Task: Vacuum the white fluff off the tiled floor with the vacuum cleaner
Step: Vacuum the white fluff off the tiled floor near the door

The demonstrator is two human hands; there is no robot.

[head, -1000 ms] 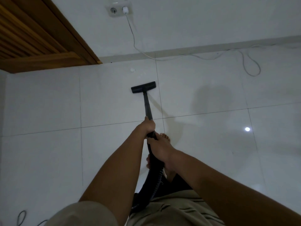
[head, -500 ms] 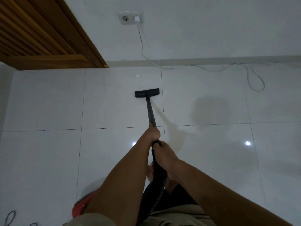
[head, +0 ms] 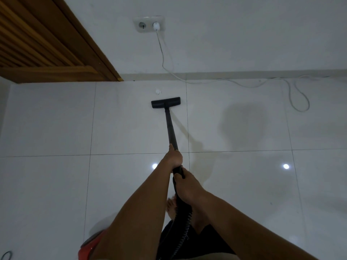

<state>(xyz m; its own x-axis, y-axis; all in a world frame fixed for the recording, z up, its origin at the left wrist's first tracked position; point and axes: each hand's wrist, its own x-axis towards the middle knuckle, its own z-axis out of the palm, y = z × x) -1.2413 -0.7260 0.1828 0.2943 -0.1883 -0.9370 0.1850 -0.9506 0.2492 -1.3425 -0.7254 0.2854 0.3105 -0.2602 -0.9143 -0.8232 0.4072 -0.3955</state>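
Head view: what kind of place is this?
Probably a room in a home: shiny white floor tiles, a wall socket with a cord plugged in, and a wooden door.

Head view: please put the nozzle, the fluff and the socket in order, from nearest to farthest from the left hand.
From the left hand, which grips the tube:
1. The nozzle, straight ahead, at the tube's end.
2. The fluff, just beyond the nozzle, slightly left.
3. The socket, up on the wall, farthest.
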